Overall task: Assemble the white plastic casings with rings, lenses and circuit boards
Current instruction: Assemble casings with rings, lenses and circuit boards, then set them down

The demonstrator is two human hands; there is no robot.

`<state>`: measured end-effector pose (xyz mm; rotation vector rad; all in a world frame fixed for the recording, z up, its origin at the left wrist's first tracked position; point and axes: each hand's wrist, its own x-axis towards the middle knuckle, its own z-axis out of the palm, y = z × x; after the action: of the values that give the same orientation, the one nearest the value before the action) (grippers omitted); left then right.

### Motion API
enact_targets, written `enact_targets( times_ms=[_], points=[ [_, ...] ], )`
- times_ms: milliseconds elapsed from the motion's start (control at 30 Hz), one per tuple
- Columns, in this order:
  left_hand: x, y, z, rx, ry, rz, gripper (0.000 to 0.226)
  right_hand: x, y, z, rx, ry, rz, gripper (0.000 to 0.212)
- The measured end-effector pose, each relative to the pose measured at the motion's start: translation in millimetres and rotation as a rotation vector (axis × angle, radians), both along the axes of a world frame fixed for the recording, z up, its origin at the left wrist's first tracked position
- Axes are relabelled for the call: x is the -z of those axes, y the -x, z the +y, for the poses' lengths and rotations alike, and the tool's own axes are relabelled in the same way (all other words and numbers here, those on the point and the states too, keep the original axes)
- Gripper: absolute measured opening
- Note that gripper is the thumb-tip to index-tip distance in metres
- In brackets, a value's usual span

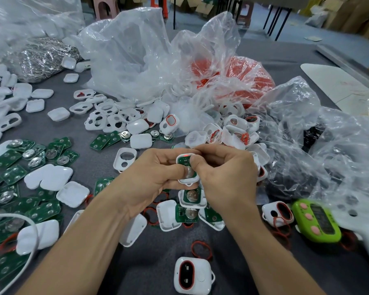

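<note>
White casing (189,181) gripped by fingers (164,155) of left hand (149,173), right hand (226,173); board (182,161) partly thumb-covered

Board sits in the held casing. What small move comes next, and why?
With the right hand, probably press the thumb down to seat the circuit board flat: it lies in the white casing, which the left hand grips, and the thumb rests on it.

One head-worn wide-angle camera looks forward and down, close above the near edge of the grey worktop (162,250), toward its far edge.
</note>
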<state>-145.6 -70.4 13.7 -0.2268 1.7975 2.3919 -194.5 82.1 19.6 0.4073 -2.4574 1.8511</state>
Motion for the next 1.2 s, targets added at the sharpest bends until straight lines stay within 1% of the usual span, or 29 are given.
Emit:
enact_targets(
  times_ms=[100,167,367,567,633,733,800,900,1067,1200],
  points=[
    [-3,0,1,-0.018,-0.056,-0.029,0.037,0,-1,0,-0.008,-0.029,0.021,0.009],
    [-5,2,2,-0.057,-0.078,-0.059,0.032,0,-1,1,-0.018,-0.037,0.04,0.007],
    [-5,4,9,-0.122,-0.05,-0.065,0.037,2,-3,1,-0.044,-0.044,0.073,0.009],
    [-3,3,7,-0.153,-0.047,-0.051,0.032,1,-1,3,-0.105,-0.047,0.037,0.011],
    [-3,3,5,-0.154,-0.075,-0.058,0.028,-1,-1,5,-0.156,-0.044,0.005,0.015],
    [-3,4,3,-0.144,-0.117,-0.062,0.024,-4,-1,8,-0.216,-0.035,-0.052,0.029],
    [-2,3,2,-0.128,-0.12,-0.054,0.024,-5,-1,8,-0.214,-0.03,-0.07,0.035],
    [-1,2,4,-0.092,-0.089,-0.035,0.023,-5,0,7,-0.186,0.002,-0.098,0.039],
    [0,2,4,-0.079,-0.037,-0.022,0.029,-5,-2,3,-0.162,-0.048,-0.085,0.035],
    [-3,2,1,-0.092,-0.102,-0.028,0.033,-7,-5,3,-0.19,-0.118,-0.047,0.024]
  ],
)
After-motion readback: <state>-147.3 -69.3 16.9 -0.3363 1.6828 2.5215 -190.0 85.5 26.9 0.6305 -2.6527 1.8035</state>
